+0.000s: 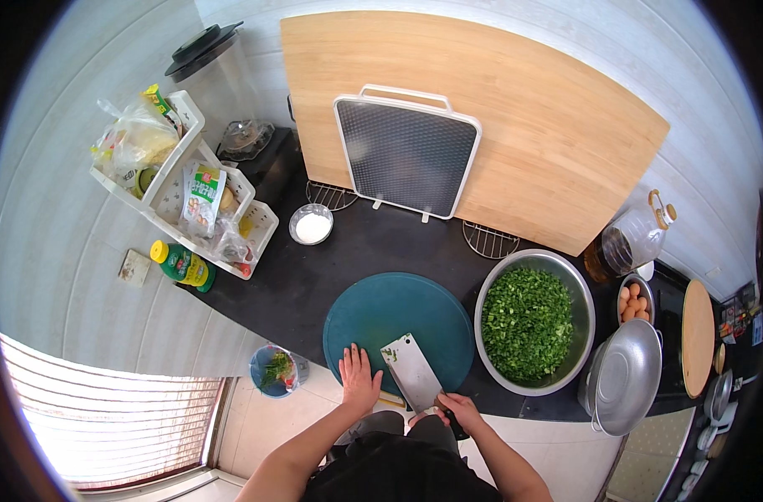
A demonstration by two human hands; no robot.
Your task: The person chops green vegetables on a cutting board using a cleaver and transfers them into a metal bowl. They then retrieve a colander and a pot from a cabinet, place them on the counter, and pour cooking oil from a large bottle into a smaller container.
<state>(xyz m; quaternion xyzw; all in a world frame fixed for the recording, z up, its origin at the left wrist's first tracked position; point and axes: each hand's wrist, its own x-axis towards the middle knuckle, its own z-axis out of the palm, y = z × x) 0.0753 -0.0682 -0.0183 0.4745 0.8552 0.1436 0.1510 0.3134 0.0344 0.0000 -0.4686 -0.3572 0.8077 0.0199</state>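
R hand [460,410] w/ cleaver [413,375]; steel bowl [585,335] nr brd [398,309], pot [631,368] beyond.

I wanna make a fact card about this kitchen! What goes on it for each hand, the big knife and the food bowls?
Left hand: resting on the round green board
Right hand: holding the cleaver by its handle
Blade: over the board, green bits on it
Big metal bowl: chopped greens
Smaller bowl: brown eggs
Clear bowl: something white, can't tell what
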